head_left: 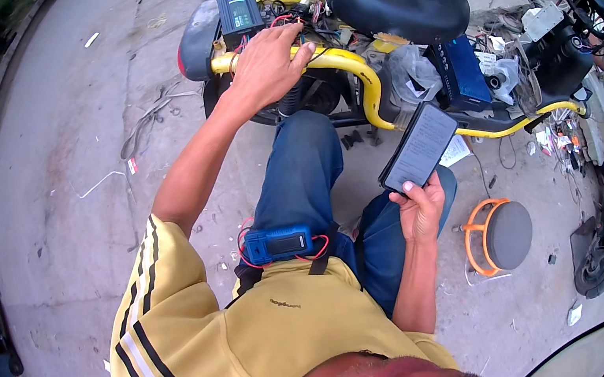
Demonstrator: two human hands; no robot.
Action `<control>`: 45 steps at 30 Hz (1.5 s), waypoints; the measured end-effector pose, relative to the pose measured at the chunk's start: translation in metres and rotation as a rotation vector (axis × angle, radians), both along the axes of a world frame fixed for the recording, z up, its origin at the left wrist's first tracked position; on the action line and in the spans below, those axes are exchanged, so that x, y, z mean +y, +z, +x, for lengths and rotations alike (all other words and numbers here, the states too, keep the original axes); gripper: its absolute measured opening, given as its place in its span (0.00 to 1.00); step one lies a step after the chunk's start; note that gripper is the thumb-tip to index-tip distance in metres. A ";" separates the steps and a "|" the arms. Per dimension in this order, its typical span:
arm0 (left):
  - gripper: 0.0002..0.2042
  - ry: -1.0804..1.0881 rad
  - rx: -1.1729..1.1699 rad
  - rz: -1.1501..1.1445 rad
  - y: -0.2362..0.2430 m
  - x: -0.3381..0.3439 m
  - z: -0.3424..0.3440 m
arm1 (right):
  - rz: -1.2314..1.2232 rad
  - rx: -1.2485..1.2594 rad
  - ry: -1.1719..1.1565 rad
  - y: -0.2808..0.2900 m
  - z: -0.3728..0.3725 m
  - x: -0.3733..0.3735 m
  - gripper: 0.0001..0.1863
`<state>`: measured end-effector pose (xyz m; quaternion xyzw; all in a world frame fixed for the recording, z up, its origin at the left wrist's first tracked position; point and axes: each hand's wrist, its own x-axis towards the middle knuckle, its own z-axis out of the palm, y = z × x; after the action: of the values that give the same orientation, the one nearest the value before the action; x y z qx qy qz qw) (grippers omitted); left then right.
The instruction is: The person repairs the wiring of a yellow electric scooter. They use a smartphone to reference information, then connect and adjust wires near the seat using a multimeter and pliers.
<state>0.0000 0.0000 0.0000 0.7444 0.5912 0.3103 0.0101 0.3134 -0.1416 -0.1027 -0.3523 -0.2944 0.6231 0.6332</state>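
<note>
Yellow-painted tubular steel frame (340, 60) of a two-wheeled vehicle curves past the person's knees, its upper tube running from the left and bending downward to the right. Over that tube lies the left hand (267, 68), palm down, fingers extended toward the right and thumb spread wide; its underside is hidden, so whether it presses the tube cannot be told. Its fingertips reach a tangle of thin red and black wires (322, 24), partly covered by the hand and too jumbled to trace.

The right hand (419, 209) holds a flat black rectangular phone (419, 145) by its lower end, thumb on the front edge, other fingers mostly hidden behind. The phone sits just beside the frame's lower bend, its long axis slanting from lower left to upper right, far end pointing away from the person and lit screen facing up; the text is too small to make out.

Just beyond the left hand stands a black ribbed box with a display (239, 12), its lower part hard to make out among the wires. A padded black seat (402, 0) lies to the right. The wheel (318, 94) beneath the tube is largely hidden by arm and knee.
</note>
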 end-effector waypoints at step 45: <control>0.19 -0.143 0.087 -0.283 0.034 0.136 -0.070 | 0.100 0.033 0.218 0.062 -0.106 0.088 0.28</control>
<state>-0.0704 0.1359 0.0335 0.7885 0.5743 0.1900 0.1113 0.2073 -0.0531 -0.0410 -0.2758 -0.3511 0.6785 0.5833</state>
